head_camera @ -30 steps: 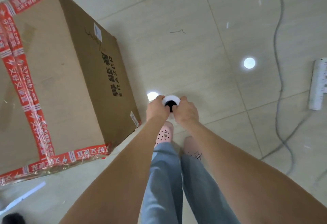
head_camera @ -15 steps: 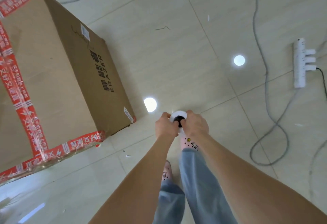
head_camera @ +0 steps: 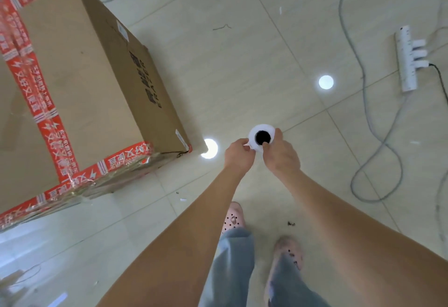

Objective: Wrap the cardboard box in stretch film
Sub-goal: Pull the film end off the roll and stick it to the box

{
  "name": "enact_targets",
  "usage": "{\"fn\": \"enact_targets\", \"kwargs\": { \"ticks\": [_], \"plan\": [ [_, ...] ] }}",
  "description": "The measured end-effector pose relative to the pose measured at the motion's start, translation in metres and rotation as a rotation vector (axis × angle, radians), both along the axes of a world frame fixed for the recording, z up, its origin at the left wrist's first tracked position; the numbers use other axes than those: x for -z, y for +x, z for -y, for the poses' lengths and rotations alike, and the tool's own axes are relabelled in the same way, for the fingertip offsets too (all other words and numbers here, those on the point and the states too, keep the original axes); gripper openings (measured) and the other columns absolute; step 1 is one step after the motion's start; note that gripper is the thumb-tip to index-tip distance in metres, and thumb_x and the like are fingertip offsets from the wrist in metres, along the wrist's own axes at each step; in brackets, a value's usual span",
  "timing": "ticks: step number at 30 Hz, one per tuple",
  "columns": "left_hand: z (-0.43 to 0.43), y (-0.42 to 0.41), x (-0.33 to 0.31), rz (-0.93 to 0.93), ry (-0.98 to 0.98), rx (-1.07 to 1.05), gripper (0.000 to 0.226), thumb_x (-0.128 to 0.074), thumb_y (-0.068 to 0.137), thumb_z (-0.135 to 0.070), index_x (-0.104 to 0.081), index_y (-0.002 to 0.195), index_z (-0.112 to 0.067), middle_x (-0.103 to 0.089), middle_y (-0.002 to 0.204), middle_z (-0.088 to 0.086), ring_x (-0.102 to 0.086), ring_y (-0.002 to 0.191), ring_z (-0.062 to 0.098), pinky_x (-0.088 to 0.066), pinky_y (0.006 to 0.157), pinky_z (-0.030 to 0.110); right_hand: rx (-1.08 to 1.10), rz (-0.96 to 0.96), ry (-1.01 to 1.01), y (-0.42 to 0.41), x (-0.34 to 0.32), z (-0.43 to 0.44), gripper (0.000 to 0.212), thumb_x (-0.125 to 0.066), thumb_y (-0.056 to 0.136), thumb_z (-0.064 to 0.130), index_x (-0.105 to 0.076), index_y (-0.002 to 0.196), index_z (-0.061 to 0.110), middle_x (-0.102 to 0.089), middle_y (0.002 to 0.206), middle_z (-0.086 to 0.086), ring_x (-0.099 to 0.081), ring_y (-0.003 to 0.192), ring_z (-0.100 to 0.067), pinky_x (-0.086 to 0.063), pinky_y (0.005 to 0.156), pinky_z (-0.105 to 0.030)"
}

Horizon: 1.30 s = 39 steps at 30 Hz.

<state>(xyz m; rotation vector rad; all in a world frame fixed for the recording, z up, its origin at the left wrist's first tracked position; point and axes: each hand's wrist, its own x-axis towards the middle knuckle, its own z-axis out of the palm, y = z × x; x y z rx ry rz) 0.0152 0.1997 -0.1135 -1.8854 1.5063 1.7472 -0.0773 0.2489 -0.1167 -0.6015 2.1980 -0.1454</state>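
On floor, head view, counts: 1 cardboard box [head_camera: 80, 83], 1 stretch film roll [head_camera: 264, 127], 2 hands, both on the roll. Also 1 white power strip [head_camera: 408, 64] with 3 plugs in it, 2 round light reflections [head_camera: 325, 82] on the tiles, 2 pink clogs [head_camera: 234, 218], and grey cables [head_camera: 378, 151] looping at right.

Left hand [head_camera: 238, 155]: fingers curled and pinching the roll's left rim, where a small flap of film sticks out. Right hand [head_camera: 282, 156]: fingers curled round the roll's right side, one fingertip at the edge of the dark core hole. Both grip firmly, neither palm is open. Roll is held upright, end-on to the camera, off the floor, ahead of the feet.

Box sits to the left of the hands, not touching them. Its near bottom corner is close to the left hand, with one light reflection between the two. Red printed tape [head_camera: 46, 122] runs along the box's top seam and edges. Crinkled clear film shows over the tape at the near edge. Cannot tell whether film runs from the roll to the box. Power strip lies well apart on the far right.
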Motion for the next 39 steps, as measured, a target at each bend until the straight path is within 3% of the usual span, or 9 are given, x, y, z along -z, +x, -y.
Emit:
{"fn": "enact_targets", "kwargs": {
  "ticks": [5, 9, 14, 19, 21, 24, 28, 32, 39],
  "plan": [
    [-0.022, 0.017, 0.005, 0.024, -0.109, -0.015, 0.043, -0.051, 0.09, -0.009, -0.052, 0.132, -0.011, -0.062, 0.121, 0.007, -0.062, 0.108, 0.026, -0.052, 0.093, 0.038, 0.001, 0.001, -0.071, 0.009, 0.003, -0.018, 0.054, -0.043, 0.098, 0.024, -0.02, 0.146, 0.015, -0.054, 0.125, -0.013, -0.055, 0.112, -0.033, -0.04, 0.079, -0.035],
    [-0.05, 0.037, 0.0, 0.099, -0.208, 0.052, 0.04, -0.049, 0.09, -0.007, -0.055, 0.129, -0.013, -0.062, 0.119, 0.001, -0.059, 0.108, 0.02, -0.047, 0.078, 0.024, -0.113, -0.083, -0.091, 0.025, 0.001, -0.056, 0.053, -0.049, 0.094, 0.019, -0.028, 0.142, 0.015, -0.045, 0.131, -0.008, -0.049, 0.117, -0.028, -0.037, 0.075, -0.033],
    [-0.08, 0.057, -0.003, 0.139, -0.287, 0.133, 0.039, -0.054, 0.088, -0.008, -0.057, 0.127, -0.015, -0.061, 0.121, 0.001, -0.06, 0.103, 0.017, -0.045, 0.076, 0.023, -0.237, -0.179, -0.171, 0.047, 0.002, -0.09, 0.046, -0.053, 0.092, 0.02, -0.039, 0.136, 0.019, -0.043, 0.132, -0.005, -0.042, 0.121, -0.024, -0.043, 0.082, -0.033],
    [-0.084, 0.062, 0.027, 0.121, -0.359, 0.204, 0.043, -0.059, 0.089, -0.014, -0.051, 0.131, -0.017, -0.058, 0.124, 0.0, -0.06, 0.099, 0.016, -0.048, 0.08, 0.027, -0.055, -0.13, -0.214, 0.062, 0.035, -0.096, 0.049, -0.057, 0.091, 0.024, -0.038, 0.136, 0.017, -0.04, 0.135, -0.005, -0.042, 0.123, -0.024, -0.044, 0.09, -0.035],
    [-0.083, 0.063, 0.05, 0.092, -0.392, 0.2, 0.045, -0.058, 0.09, -0.016, -0.047, 0.134, -0.018, -0.055, 0.125, -0.001, -0.059, 0.095, 0.013, -0.05, 0.079, 0.029, 0.138, -0.098, -0.245, 0.065, 0.055, -0.096, 0.059, -0.061, 0.089, 0.029, -0.034, 0.14, 0.015, -0.037, 0.139, -0.006, -0.041, 0.124, -0.025, -0.045, 0.092, -0.037],
    [-0.076, 0.063, 0.083, 0.039, -0.485, 0.159, 0.045, -0.053, 0.093, -0.017, -0.043, 0.137, -0.016, -0.053, 0.128, 0.001, -0.054, 0.087, 0.01, -0.051, 0.08, 0.031, 0.238, -0.158, -0.36, 0.065, 0.085, -0.09, 0.076, -0.066, 0.085, 0.036, -0.026, 0.145, 0.013, -0.033, 0.144, -0.006, -0.038, 0.128, -0.025, -0.043, 0.096, -0.038],
    [-0.05, 0.057, 0.117, -0.013, -0.588, 0.139, 0.045, -0.045, 0.095, -0.01, -0.039, 0.139, -0.016, -0.051, 0.132, 0.002, -0.057, 0.1, 0.016, -0.05, 0.091, 0.037, 0.264, -0.209, -0.545, 0.056, 0.116, -0.07, 0.091, -0.071, 0.078, 0.046, -0.022, 0.148, 0.015, -0.03, 0.148, -0.004, -0.035, 0.132, -0.022, -0.037, 0.105, -0.035],
    [-0.022, 0.043, 0.143, -0.097, -0.671, 0.133, 0.049, -0.037, 0.094, -0.002, -0.039, 0.141, -0.019, -0.051, 0.135, 0.001, -0.056, 0.113, 0.018, -0.048, 0.095, 0.04, 0.287, -0.279, -0.742, 0.054, 0.142, -0.05, 0.088, -0.075, 0.073, 0.046, -0.03, 0.144, 0.017, -0.039, 0.139, -0.003, -0.038, 0.129, -0.019, -0.039, 0.103, -0.037],
    [0.0, 0.024, 0.178, -0.319, -0.852, 0.086, 0.047, -0.036, 0.085, 0.004, -0.06, 0.12, -0.017, -0.065, 0.117, -0.003, -0.065, 0.094, 0.013, -0.051, 0.084, 0.03, 0.329, -0.404, -0.989, 0.052, 0.184, -0.042, 0.075, -0.068, 0.079, 0.045, -0.036, 0.14, 0.017, -0.045, 0.128, -0.005, -0.049, 0.116, -0.022, -0.047, 0.092, -0.043]
  ]
}}
